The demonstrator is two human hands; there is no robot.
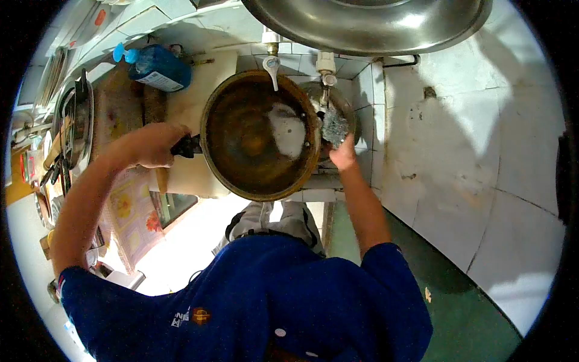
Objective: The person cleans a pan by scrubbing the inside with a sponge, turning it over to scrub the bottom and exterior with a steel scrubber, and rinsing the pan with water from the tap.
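Brown and wet-looking inside, the pan (250, 136) sits in the middle of the frame, tilted towards the camera, with a pale bright patch right of its centre; whether that is water or glare, I cannot tell. Its black handle (186, 146) points to the left of the frame, and the left hand (161, 145) is closed round it. Just beyond the pan's right rim, the right hand (344, 154) has its fingers closed on a grey metal scourer (335, 128); whether the scourer touches the rim is unclear. Behind the scourer shows part of a round metal bowl (348, 107). A white tap (271, 65) hangs over the pan's upper edge, and a second tap (327, 78) stands above the scourer. At upper left, a blue pump bottle (161, 67) lies tilted near a pale surface (211, 63). A large steel basin (374, 36) crosses the top of the frame. White tiles (446, 145) fill the right side, a patterned cloth (129, 208) hangs at lower left, and the person's blue shirt (253, 295) fills the bottom.
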